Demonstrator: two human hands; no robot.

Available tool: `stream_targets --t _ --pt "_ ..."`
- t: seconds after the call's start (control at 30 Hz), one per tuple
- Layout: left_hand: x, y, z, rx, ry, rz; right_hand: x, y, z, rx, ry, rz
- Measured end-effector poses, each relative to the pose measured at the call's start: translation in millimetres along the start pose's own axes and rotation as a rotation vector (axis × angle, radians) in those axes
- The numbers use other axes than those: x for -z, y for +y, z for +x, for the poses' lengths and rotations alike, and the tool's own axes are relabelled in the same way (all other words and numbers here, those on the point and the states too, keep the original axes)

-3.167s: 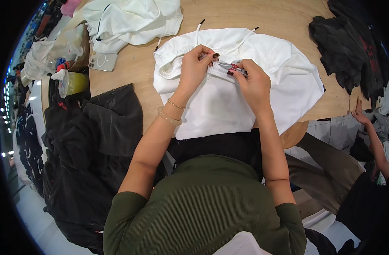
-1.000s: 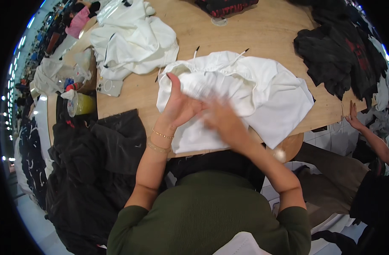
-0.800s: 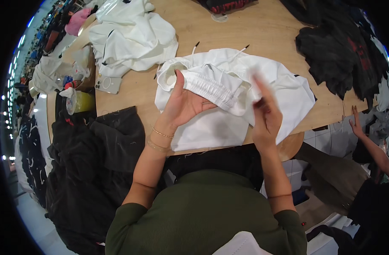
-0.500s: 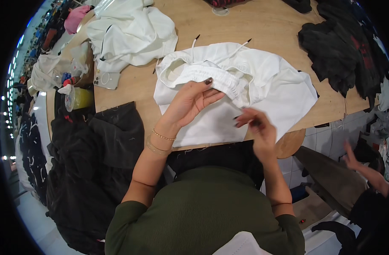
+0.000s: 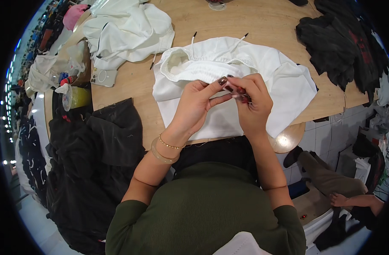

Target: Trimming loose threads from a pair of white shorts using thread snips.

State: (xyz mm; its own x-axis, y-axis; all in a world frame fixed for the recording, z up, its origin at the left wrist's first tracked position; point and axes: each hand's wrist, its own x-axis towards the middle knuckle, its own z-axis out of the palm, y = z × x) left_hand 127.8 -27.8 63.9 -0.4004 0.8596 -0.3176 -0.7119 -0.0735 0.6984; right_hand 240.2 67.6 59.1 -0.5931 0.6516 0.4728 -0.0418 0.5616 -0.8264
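Note:
White drawstring pants (image 5: 288,80) lie on the wooden table before me, their gathered elastic waistband toward me and two dark-tipped cord ends on the far side. My left hand (image 5: 198,102) is closed at the near edge of the waistband, thumb and fingers pinching it. Right beside it, my right hand (image 5: 256,100) is closed too, its fingertips meeting the left ones at the band. Something small and red (image 5: 245,98) shows within the right fingers; most of it is hidden, and its kind cannot be made out.
Another white garment (image 5: 131,34) lies at the far left, beside a phone (image 5: 104,77) and a yellow tub (image 5: 80,97). Dark cloth (image 5: 114,131) hangs over the table's left edge. Black garments (image 5: 330,51) sit at right. A co-worker's hand (image 5: 339,199) is at lower right.
My right hand has moved up and left to meet the left hand at the waistband. The left hand has turned slightly and come nearer. The co-worker's hand has lowered.

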Motion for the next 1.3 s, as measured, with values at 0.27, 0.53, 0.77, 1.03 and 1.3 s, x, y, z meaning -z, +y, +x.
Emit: stream_targets --t 0.27,0.53,0.77,1.03,1.3 --pt "-10.6 -3.5 -6.0 0.035 0.096 -0.086 21.9 10.9 3.0 -0.409 0.179 0.419" --pt "-15.0 -1.2 -6.2 -0.010 0.037 -0.149 48.3 -7.2 1.8 -0.282 0.097 0.081" --pt "-24.3 -2.1 -8.9 0.003 -0.004 -0.155 15.9 -5.1 9.0 0.197 0.082 -0.106" --pt "-22.3 3.8 -5.3 0.025 0.021 -0.217 35.5 -18.2 1.6 -0.195 0.055 0.237" --pt "-17.9 1.9 -5.0 0.024 0.030 -0.198 52.6 -9.9 9.5 -0.115 -0.041 -0.004"
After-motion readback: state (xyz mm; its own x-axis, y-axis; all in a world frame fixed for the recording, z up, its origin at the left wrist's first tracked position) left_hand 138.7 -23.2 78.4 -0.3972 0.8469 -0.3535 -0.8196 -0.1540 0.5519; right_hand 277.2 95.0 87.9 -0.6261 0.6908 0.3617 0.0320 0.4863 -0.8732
